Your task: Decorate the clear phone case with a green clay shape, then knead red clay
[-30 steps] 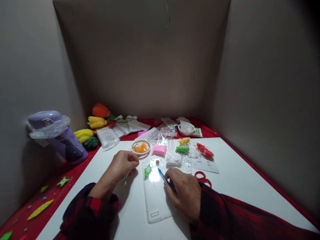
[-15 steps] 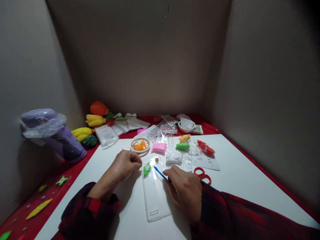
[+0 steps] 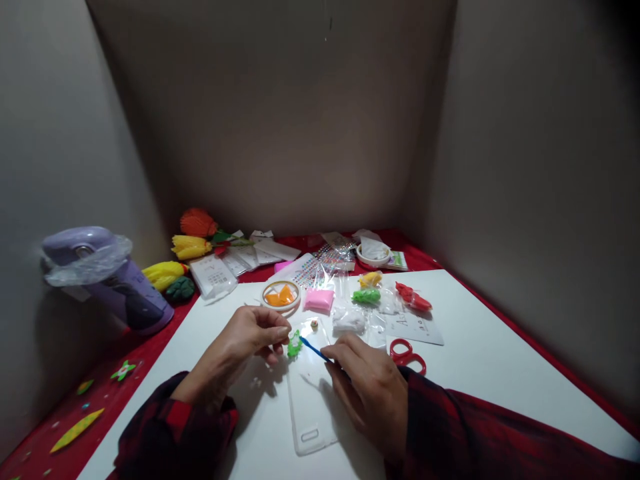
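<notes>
At the far left a lilac plastic appliance wrapped in clear film (image 3: 103, 280) stands on the red cloth, beside the white worktop (image 3: 500, 353). The left hand (image 3: 247, 340) hovers over the white surface, its fingertips pinched together just beside a small green clay shape (image 3: 295, 346); whether anything sits between them cannot be told. That shape lies on the upper end of a clear plastic phone case (image 3: 313, 407), which is flat on the worktop between the two hands. A slim blue stick tool (image 3: 311, 347) points its tip at the green shape, grasped by the right hand (image 3: 370, 393), whose fingers are closed around it. Red-handled scissors (image 3: 409, 353) lie just right of that hand.
</notes>
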### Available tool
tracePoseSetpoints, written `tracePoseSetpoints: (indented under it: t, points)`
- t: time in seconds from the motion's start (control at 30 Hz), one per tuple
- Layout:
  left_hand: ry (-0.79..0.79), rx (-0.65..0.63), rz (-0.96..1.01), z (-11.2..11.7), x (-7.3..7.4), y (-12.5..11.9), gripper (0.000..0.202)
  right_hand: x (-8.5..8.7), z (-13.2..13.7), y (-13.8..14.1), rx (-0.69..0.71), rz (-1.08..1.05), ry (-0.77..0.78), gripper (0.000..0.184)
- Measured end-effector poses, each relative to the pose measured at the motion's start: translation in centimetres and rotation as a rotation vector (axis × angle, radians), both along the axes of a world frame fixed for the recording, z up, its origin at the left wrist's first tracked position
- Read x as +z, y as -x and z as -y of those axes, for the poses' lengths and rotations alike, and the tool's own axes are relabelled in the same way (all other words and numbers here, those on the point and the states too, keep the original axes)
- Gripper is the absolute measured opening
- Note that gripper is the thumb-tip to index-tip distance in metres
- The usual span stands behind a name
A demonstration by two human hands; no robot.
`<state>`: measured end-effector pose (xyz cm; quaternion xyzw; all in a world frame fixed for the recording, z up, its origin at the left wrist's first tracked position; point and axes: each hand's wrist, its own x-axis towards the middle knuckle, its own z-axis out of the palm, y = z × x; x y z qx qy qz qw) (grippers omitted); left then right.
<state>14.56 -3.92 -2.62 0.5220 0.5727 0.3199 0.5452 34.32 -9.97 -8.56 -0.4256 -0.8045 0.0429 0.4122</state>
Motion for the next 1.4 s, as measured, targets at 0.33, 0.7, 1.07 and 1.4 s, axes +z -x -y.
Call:
tracePoseSetpoints:
  t: [0.33,0.7,1.07,1.4]
  points:
    - [0.140,-0.087,0.232,0.2,-0.3,0.6,0.019,0.3,-0.6,-0.4,0.066,-0.022,-0.039,0.018]
    - [0.063,-0.063,-0.078,0.0,0.0,0.7,0.013,0.3,-0.5,-0.6,0.045,-0.003,-0.035,0.017]
    - [-0.013,-0.091,-0.299,-0.1,-0.4,-0.1,0.012,0.3,-0.7,-0.8,0.043,-0.008,-0.019,0.019]
    - [0.003,-0.060,-0.342,0.0,-0.3,-0.7,0.011,0.3,-0.7,-0.9,0.048,0.001,-0.020,0.019]
